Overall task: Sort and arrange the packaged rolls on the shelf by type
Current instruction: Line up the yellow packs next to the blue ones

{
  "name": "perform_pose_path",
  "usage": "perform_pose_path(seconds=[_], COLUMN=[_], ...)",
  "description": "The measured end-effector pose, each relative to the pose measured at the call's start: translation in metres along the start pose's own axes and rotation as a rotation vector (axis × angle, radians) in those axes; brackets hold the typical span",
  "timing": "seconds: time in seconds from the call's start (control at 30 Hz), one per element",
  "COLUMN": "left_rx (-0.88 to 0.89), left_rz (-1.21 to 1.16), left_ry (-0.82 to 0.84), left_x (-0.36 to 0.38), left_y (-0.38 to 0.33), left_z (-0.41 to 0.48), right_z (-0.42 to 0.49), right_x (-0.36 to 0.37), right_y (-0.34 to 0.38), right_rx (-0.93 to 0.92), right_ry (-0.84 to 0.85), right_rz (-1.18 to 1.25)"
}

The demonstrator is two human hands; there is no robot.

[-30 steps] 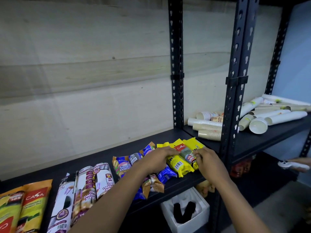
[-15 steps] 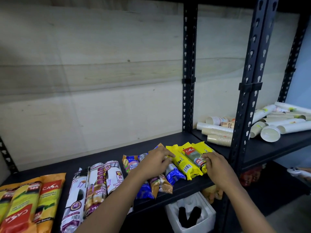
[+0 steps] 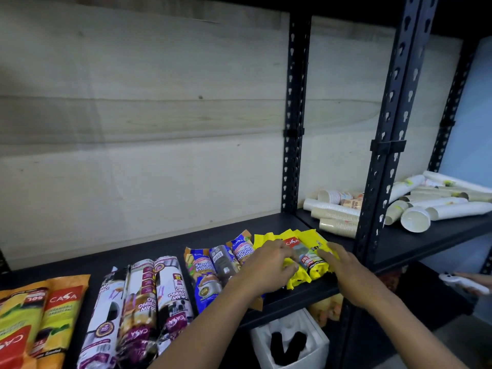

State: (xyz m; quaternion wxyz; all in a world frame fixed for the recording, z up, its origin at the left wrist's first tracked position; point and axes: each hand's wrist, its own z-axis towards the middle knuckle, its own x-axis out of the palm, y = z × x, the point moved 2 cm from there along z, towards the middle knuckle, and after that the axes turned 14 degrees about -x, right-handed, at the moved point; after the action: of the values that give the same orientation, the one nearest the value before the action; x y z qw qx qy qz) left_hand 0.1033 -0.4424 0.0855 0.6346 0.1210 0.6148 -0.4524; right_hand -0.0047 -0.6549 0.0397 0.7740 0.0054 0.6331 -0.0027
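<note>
Packaged rolls lie in groups on the black shelf [image 3: 149,251]. Orange packs [image 3: 64,310] are at the far left, white and purple drawstring rolls [image 3: 143,302] lie beside them, and blue and orange rolls [image 3: 205,278] come after. At the right end lies a bunch of yellow rolls [image 3: 308,241]. My left hand [image 3: 269,265] rests on the left side of the yellow bunch, fingers curled onto a pack. My right hand [image 3: 343,265] presses flat against the bunch's right side. Parts of the yellow packs are hidden under both hands.
A black upright post [image 3: 292,155] stands behind the yellow rolls, another post [image 3: 383,182] to their right. Stacked paper cups [image 3: 338,214] lie on the neighbouring shelf. A white box [image 3: 298,339] sits below. Another person's hand holds a white object [image 3: 463,283] at right.
Both hands have shifted slightly right onto the yellow bunch and pushed the packs closer together. The view has moved left and down a little.
</note>
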Motion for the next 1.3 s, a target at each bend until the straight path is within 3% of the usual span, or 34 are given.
perform_pose_path(seconds=[0.1,0.33,0.57,0.77,0.87,1.1,1.3], left_rx=[-0.021,-0.017,-0.021,-0.054,-0.057,-0.038,-0.016], left_rz=[-0.006,-0.036,-0.070,-0.065,-0.043,0.151,0.275], left_ry=[0.013,0.014,-0.003,0.008,0.012,0.036,-0.010], left_x=[0.013,0.019,0.018,0.014,0.013,0.011,0.010], left_y=[0.006,0.011,0.011,0.009,0.006,0.001,-0.015], left_z=[-0.003,-0.004,-0.010,-0.013,-0.016,-0.016,-0.015], right_z=[-0.004,-0.013,-0.017,-0.014,-0.012,-0.007,0.001], right_x=[0.002,-0.023,-0.071,-0.062,-0.048,-0.028,-0.021], right_y=[-0.009,-0.020,-0.005,-0.001,0.006,0.009,0.005], right_rx=[-0.075,-0.216,-0.028,0.191,0.250,0.304,0.313], right_ry=[-0.048,-0.152,-0.335,-0.393,-0.344,-0.164,-0.155], right_rz=[-0.087,-0.027,0.261,0.393,0.404,0.099,0.106])
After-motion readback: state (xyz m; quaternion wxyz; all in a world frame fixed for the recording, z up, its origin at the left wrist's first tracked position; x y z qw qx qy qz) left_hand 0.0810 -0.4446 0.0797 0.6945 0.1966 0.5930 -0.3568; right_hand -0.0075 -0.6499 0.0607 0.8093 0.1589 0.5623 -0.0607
